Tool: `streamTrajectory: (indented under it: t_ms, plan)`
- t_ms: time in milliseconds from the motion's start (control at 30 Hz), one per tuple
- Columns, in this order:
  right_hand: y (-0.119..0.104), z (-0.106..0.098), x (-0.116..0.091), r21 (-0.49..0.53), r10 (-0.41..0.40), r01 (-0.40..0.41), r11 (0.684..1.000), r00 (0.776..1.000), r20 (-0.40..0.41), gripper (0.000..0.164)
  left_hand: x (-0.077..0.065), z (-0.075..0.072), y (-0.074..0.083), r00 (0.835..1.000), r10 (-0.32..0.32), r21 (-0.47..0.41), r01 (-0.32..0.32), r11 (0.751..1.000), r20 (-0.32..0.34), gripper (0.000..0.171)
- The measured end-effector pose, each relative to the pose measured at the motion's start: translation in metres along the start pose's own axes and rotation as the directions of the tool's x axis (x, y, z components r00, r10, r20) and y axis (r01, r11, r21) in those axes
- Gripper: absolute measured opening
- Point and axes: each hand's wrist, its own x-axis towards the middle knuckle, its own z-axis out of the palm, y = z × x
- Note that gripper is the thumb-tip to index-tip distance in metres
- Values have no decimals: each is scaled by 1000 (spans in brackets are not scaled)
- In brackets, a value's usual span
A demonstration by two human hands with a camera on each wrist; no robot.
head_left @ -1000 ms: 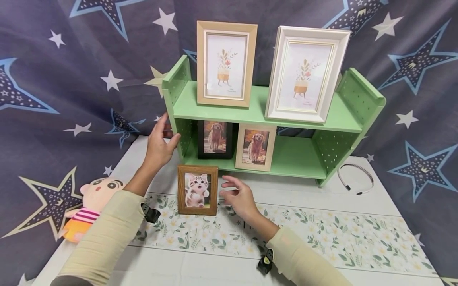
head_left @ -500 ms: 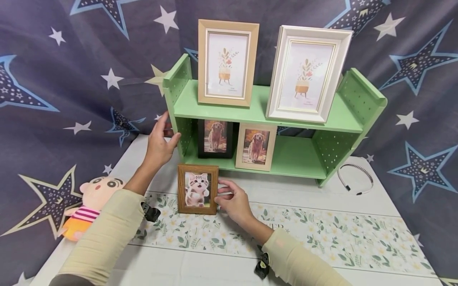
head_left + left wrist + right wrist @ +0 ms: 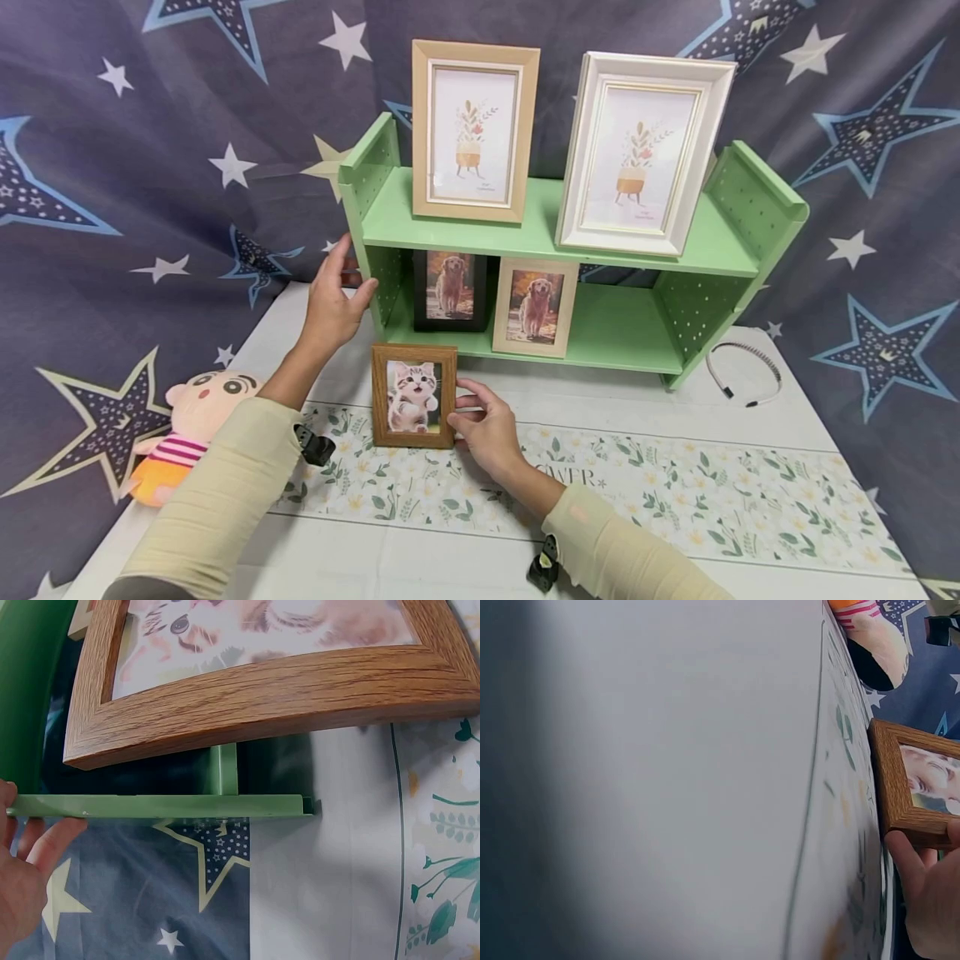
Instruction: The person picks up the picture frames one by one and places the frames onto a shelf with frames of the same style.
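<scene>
A brown wooden photo frame [image 3: 380, 400] with a kitten picture stands before the left end of a green two-tier shelf [image 3: 615, 321]. My right hand [image 3: 483, 421] pinches its right edge, thumb at the front and other fingers partly hidden behind. In the right wrist view, fingers [image 3: 915, 862] meet the corner of the wooden frame [image 3: 891, 780]. My left hand [image 3: 333, 300] holds the shelf's left side panel, its thumb over the front edge and its fingers on the outer face. The left wrist view shows that hand [image 3: 34, 862] at the green panel [image 3: 165, 805].
A black frame [image 3: 482, 317] and a pale wooden frame [image 3: 497, 317] stand on the lower shelf. Above are a tan frame [image 3: 422, 133] and a white frame [image 3: 573, 175]. A plush doll [image 3: 217, 408] lies left; a headband [image 3: 776, 375] lies right, near a floral runner [image 3: 675, 500].
My right hand has moved left from beside the kitten photo frame and now pinches its right edge. The left hand stays at the shelf's side panel.
</scene>
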Motion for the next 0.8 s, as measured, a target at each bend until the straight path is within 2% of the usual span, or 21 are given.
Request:
streamTrajectory:
  t_ms: [267,533,800]
  plan:
    - [-27,0,-15,-41,-34,35,999,999,36,50,0,-1,1,1000,5,3,-5,1000,0,70]
    - [-1,-1,0,-38,-37,39,999,998,55,55,-1,-1,1,1000,-5,10,5,1000,1,71]
    - [-2,-4,0,-4,-49,49,999,996,73,55,0,-1,2,1000,-10,17,10,1000,3,73]
